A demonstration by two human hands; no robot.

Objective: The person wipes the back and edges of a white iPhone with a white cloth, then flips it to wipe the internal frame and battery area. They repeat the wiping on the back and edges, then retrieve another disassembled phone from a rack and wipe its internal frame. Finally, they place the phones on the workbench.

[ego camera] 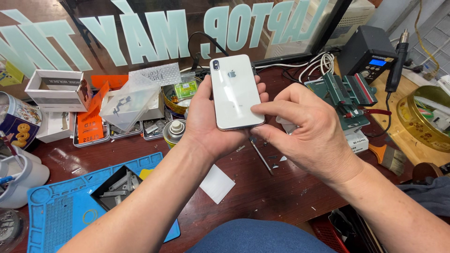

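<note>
Phone, white back up, sits at the centre of the frame, cradled in the left hand whose fingers wrap its edges. Right hand holds nothing, its fingertips pressing the lower right corner. Steady support underneath and light, even pressure would serve best above the cluttered surface.

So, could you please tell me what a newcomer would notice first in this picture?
A white phone, back side up, sits at the centre in the grip of the left hand, with the right hand touching its lower edge. Below left lies a blue mat; at upper right stands a green clamp.
</note>
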